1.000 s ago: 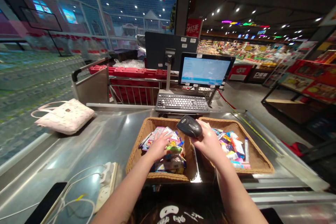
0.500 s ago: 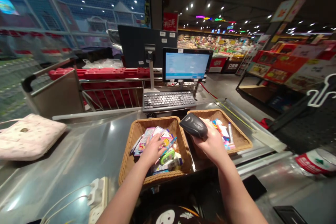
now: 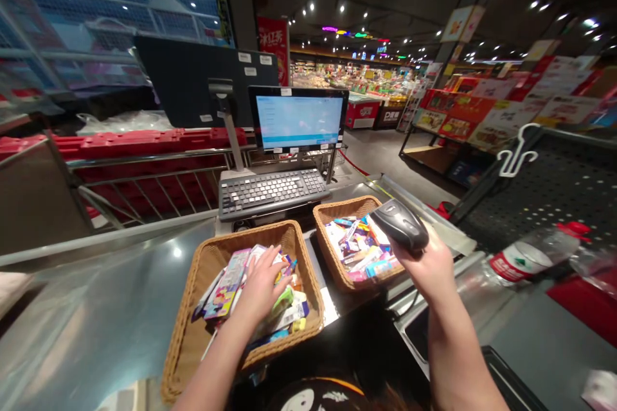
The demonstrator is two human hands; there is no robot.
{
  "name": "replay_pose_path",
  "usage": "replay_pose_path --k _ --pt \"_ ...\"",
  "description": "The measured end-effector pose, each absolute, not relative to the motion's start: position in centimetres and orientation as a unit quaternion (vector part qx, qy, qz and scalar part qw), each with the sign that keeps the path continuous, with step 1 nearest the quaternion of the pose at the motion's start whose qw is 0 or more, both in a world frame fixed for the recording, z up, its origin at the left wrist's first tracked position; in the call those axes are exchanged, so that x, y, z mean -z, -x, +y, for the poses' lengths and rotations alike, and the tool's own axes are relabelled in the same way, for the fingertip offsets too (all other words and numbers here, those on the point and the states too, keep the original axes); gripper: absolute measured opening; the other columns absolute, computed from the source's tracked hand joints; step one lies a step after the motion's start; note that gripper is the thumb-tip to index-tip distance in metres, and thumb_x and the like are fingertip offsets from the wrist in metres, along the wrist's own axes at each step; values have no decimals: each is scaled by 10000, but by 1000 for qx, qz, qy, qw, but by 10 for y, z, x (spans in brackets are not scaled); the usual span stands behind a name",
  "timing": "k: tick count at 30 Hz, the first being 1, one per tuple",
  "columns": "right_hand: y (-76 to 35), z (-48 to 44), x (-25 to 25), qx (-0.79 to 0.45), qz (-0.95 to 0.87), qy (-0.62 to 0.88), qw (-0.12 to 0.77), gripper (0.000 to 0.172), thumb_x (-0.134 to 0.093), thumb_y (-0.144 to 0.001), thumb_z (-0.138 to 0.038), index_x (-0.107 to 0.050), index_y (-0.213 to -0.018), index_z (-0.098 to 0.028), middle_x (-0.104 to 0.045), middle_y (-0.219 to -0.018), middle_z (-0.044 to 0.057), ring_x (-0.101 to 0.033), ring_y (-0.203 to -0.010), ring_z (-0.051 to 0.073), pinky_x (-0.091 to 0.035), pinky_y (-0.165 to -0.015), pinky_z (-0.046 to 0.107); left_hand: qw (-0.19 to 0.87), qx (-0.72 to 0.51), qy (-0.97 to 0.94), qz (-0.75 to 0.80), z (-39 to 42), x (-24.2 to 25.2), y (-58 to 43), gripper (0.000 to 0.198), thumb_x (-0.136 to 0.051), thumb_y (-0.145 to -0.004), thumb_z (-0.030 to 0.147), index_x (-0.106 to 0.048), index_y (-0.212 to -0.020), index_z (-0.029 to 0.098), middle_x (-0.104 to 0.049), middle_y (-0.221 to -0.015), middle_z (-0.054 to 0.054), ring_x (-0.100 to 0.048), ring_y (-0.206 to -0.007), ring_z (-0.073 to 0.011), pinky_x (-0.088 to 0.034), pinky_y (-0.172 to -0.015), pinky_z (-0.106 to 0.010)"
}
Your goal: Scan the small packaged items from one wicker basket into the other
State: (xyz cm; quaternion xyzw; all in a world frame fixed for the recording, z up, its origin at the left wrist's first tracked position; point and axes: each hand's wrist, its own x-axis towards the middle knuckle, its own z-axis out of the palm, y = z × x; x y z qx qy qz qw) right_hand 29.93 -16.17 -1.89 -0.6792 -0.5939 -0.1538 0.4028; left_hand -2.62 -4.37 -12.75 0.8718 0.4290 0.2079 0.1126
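Observation:
My left hand (image 3: 258, 289) rests on a pile of small colourful packets inside the left wicker basket (image 3: 193, 308), fingers curled over the packets. My right hand (image 3: 427, 263) is wrapped round the handle of a dark barcode scanner (image 3: 400, 223), held up at the right edge of the right wicker basket (image 3: 328, 241), which holds more small packets. Both baskets sit on a steel checkout counter (image 3: 110, 314) in front of a keyboard (image 3: 270, 191) and a lit screen (image 3: 299, 121).
A plastic bottle with a red cap (image 3: 530, 255) lies at the right. A black perforated panel with a white hook (image 3: 549, 186) stands behind it. Red stacked baskets and a metal rail (image 3: 144, 160) run behind the counter. Store shelves fill the far right.
The view has swung to the right, so the pink bag and power strip have left the picture. My right hand with the scanner has moved right, past the right basket. My left hand stays in the left basket.

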Motion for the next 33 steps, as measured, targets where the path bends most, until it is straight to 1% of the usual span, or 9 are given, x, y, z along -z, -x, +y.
replay_pose_path --k 3,8,11,16,19,23,26,30,33 --pt "-322 -162 18 160 -590 686 393 444 -587 -814 -438 -625 -1168 -173 -652 -1182 144 -594 -1147 328 -443 -1009 510 122 -204 -886 398 -41 116 -16 228 -590 -868 334 -688 -1052 241 -480 -1458 -119 -386 -1380 -336 -268 -1111 -649" --pt "-357 -159 16 154 -591 687 394 470 -610 -793 -403 -611 -1200 -168 -636 -1233 148 -580 -1171 327 -440 -1021 498 131 -171 -923 319 -35 105 -98 243 -596 -865 364 -683 -1052 236 -441 -1487 -116 -333 -1407 -340 -217 -1127 -658" --pt "-374 -158 17 142 -584 690 403 477 -631 -759 -387 -620 -1185 -172 -641 -1233 144 -584 -1168 337 -439 -1020 522 135 -111 -945 277 -32 106 -145 261 -613 -843 424 -708 -975 220 -428 -1494 -117 -283 -1425 -353 -171 -1142 -652" --pt "-394 -156 19 127 -588 688 407 472 -625 -760 -359 -614 -1193 -171 -644 -1236 148 -582 -1180 345 -421 -1034 552 155 17 -955 253 -31 114 -206 399 -648 -792 499 -708 -1034 188 -396 -1510 -147 -225 -1444 -366 -142 -1159 -617" --pt "-404 -156 19 120 -594 680 413 456 -623 -765 -337 -611 -1194 -182 -645 -1237 132 -579 -1186 332 -412 -1050 534 157 68 -950 260 -32 123 -228 436 -655 -776 511 -708 -1029 160 -473 -1444 -176 -242 -1439 -369 -111 -1160 -622" --pt "-416 -157 19 120 -603 668 419 440 -623 -759 -308 -612 -1181 -185 -651 -1224 121 -577 -1185 320 -414 -1054 511 160 62 -949 265 -34 134 -239 261 -721 -718 392 -731 -885 191 -624 -1265 -137 -314 -1408 -360 -85 -1155 -635" --pt "-424 -157 20 118 -611 660 421 418 -623 -765 -307 -618 -1164 -186 -655 -1215 122 -586 -1168 314 -426 -1042 501 167 42 -944 280 -34 138 -239 198 -761 -671 373 -730 -767 202 -635 -1256 -107 -357 -1380 -367 -92 -1149 -639" --pt "-433 -154 22 112 -621 650 424 398 -623 -776 -312 -624 -1156 -191 -654 -1214 117 -587 -1166 304 -445 -1030 473 170 32 -945 279 -33 140 -238 162 -778 -671 356 -726 -719 211 -648 -1245 -87 -443 -1320 -346 -64 -1158 -622" --pt "-435 -149 22 107 -624 643 431 416 -634 -770 -320 -623 -1165 -189 -646 -1231 117 -572 -1188 306 -453 -1026 465 185 6 -940 286 -31 143 -238 180 -783 -674 381 -721 -728 221 -655 -1240 -74 -485 -1282 -325 -132 -1153 -610"
